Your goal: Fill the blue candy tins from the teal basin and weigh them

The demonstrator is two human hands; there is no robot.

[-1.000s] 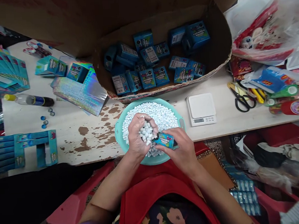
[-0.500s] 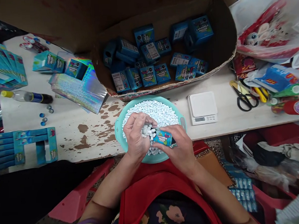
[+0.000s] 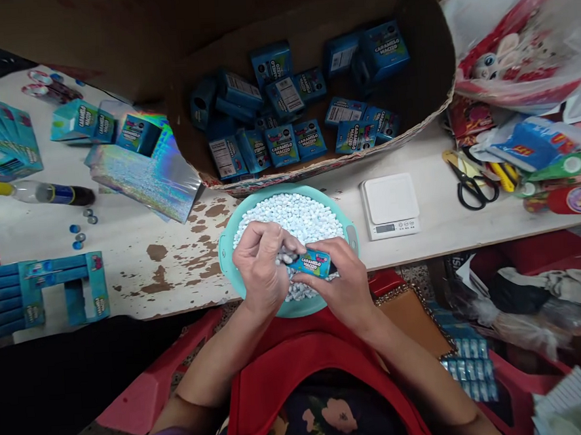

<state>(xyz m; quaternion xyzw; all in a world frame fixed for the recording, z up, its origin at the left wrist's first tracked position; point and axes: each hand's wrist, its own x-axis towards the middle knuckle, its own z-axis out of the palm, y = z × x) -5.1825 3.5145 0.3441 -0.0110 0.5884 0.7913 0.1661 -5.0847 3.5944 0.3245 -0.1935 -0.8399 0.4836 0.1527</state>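
A small blue candy box (image 3: 313,263) marked "Caramelo Macizo" lies tilted in my right hand (image 3: 346,273), thumb and fingers gripping its sides. Its left end points at my left hand (image 3: 262,265), which is cupped and curled round some white candies (image 3: 285,255). The two hands nearly meet at that end of the box. Below them sits a turquoise basin (image 3: 231,273) with a great many small, pale candies (image 3: 298,217) in it. My hands hide the front part of the basin.
Behind the basin, a cardboard box (image 3: 317,165) holds several blue candy boxes. A white scale (image 3: 391,205) and scissors (image 3: 470,187) lie right. Left are a bottle (image 3: 65,193), holographic sheets (image 3: 145,180) and flat cartons (image 3: 85,289). The table's front edge runs just before me.
Fewer candies show in my left hand, and its fingers have closed further. The candy box has come nearer that hand and covers more of the gap. The whole view has shifted slightly.
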